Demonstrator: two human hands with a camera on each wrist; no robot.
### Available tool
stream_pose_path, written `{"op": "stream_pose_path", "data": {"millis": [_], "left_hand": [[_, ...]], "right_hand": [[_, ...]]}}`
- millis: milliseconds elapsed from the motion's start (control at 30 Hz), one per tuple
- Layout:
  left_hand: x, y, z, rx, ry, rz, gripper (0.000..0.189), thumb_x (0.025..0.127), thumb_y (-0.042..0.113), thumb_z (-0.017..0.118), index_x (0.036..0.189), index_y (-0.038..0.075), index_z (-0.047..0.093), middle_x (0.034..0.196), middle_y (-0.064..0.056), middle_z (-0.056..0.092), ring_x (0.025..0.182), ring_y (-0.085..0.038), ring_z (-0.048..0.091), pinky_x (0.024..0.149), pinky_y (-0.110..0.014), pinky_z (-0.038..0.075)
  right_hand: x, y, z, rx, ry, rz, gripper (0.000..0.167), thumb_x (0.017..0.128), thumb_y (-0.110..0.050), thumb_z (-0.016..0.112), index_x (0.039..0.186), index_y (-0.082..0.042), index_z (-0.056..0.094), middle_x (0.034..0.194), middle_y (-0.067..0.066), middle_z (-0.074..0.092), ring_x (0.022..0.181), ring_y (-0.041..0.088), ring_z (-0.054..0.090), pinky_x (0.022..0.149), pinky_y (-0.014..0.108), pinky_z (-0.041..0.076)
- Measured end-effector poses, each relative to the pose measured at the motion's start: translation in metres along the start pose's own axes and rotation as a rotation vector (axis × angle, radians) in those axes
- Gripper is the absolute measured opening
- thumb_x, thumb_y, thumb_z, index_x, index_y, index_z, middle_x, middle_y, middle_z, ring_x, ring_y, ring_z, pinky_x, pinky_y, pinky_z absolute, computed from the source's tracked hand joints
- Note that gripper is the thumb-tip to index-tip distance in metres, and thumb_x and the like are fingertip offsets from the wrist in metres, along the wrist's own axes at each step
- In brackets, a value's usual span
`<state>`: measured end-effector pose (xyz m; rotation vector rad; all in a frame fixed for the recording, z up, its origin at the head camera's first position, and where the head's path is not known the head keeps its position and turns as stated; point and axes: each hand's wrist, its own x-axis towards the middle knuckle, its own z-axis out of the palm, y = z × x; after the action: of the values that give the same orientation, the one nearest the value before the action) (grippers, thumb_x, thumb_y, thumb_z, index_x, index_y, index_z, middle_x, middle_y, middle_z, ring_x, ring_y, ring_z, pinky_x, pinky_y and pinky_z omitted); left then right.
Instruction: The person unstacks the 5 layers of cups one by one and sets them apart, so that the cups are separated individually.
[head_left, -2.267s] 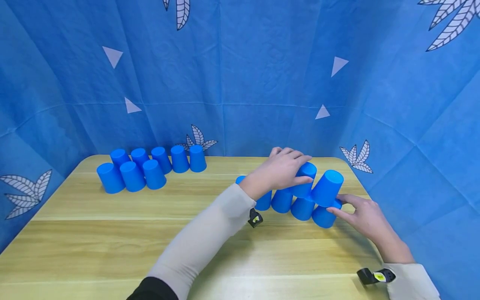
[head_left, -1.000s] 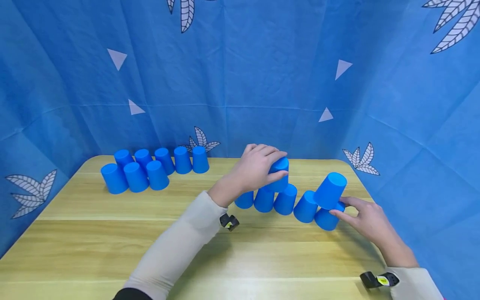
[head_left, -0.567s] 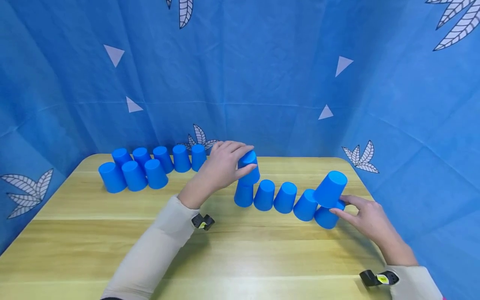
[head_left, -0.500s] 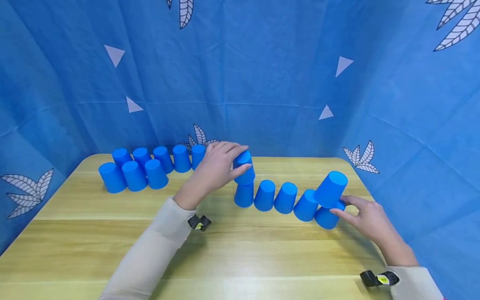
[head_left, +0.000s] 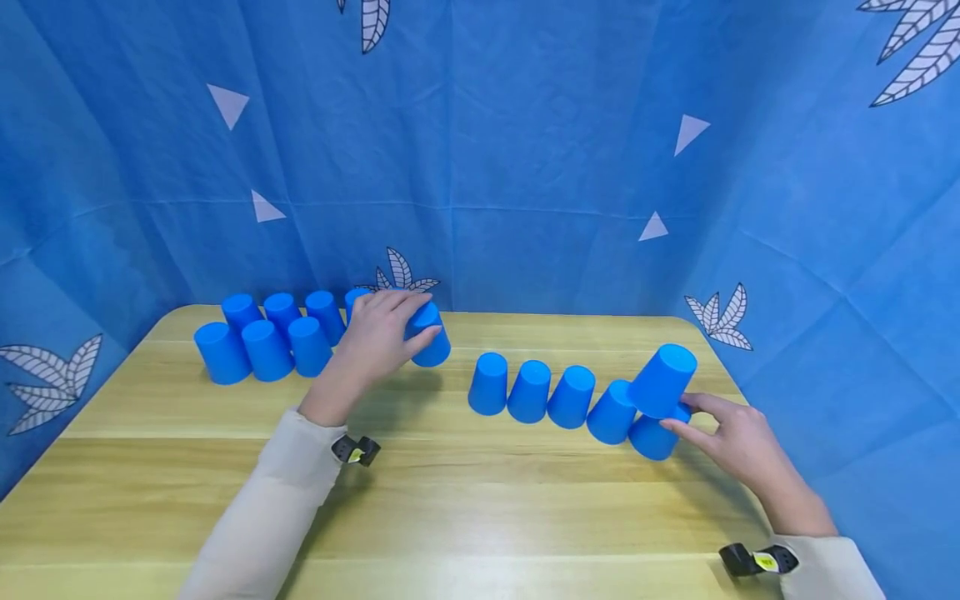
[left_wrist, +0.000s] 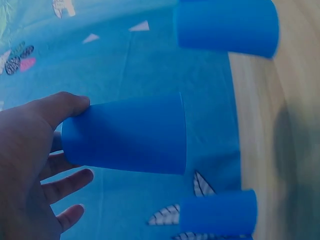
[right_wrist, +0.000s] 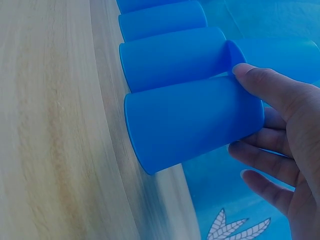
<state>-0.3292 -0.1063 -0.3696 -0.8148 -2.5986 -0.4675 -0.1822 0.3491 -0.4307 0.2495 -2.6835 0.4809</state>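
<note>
My left hand (head_left: 378, 333) pinches a blue plastic cup (head_left: 429, 337) near its closed top, between thumb and fingers. This cup is upside down, raised above the table; its side shows broadly in the left wrist view. At the right, my right hand (head_left: 738, 437) holds the end cup (right_wrist: 190, 122) of a slanting row, thumb on the near side and fingers behind. Another upside-down cup (head_left: 663, 381) rests across that end cup and its neighbour (head_left: 611, 412). The rest of the row, including the leftmost cup (head_left: 488, 385), stands single on the table.
More upside-down blue cups (head_left: 223, 353) stand in two lines at the back left of the wooden table (head_left: 480, 517); my left hand partly hides the right end of the back line. A blue patterned cloth (head_left: 480, 150) hangs behind and along the sides.
My left hand has carried its cup leftward, from beside the stacked cup, over the row and past its left end. My right hand has kept its hold on the end cup.
</note>
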Motion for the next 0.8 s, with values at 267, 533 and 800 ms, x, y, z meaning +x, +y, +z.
{"op": "stream_pose_path", "data": {"millis": [267, 533, 800], "left_hand": [[-0.01, -0.029, 0.01, 0.067, -0.019, -0.065, 0.056, 0.095, 0.042, 0.062, 0.138, 0.008, 0.055, 0.135, -0.015, 0.056, 0.128, -0.037, 0.045, 0.102, -0.06, 0.03], [-0.018, -0.052, 0.016, 0.139, -0.056, -0.119, 0.054, 0.095, 0.042, 0.062, 0.136, 0.007, 0.057, 0.133, -0.017, 0.058, 0.128, -0.039, 0.044, 0.101, -0.062, 0.027], [-0.023, -0.076, 0.022, 0.146, -0.097, -0.177, 0.054, 0.096, 0.04, 0.062, 0.137, 0.006, 0.056, 0.135, -0.02, 0.056, 0.128, -0.042, 0.042, 0.102, -0.066, 0.023]], "right_hand": [[0.0, -0.001, -0.002, 0.0, -0.004, 0.02, 0.041, 0.082, -0.03, 0.08, 0.108, 0.001, 0.071, 0.1, 0.02, 0.072, 0.055, 0.008, 0.052, 0.06, 0.042, 0.05], [-0.001, 0.0, -0.001, -0.004, -0.003, 0.029, 0.042, 0.082, -0.031, 0.08, 0.108, 0.0, 0.071, 0.1, 0.02, 0.072, 0.049, 0.002, 0.042, 0.056, 0.034, 0.046], [-0.001, 0.0, -0.001, -0.008, 0.0, 0.018, 0.04, 0.082, -0.03, 0.08, 0.108, -0.001, 0.071, 0.099, 0.018, 0.072, 0.052, 0.002, 0.043, 0.057, 0.035, 0.046]]}}
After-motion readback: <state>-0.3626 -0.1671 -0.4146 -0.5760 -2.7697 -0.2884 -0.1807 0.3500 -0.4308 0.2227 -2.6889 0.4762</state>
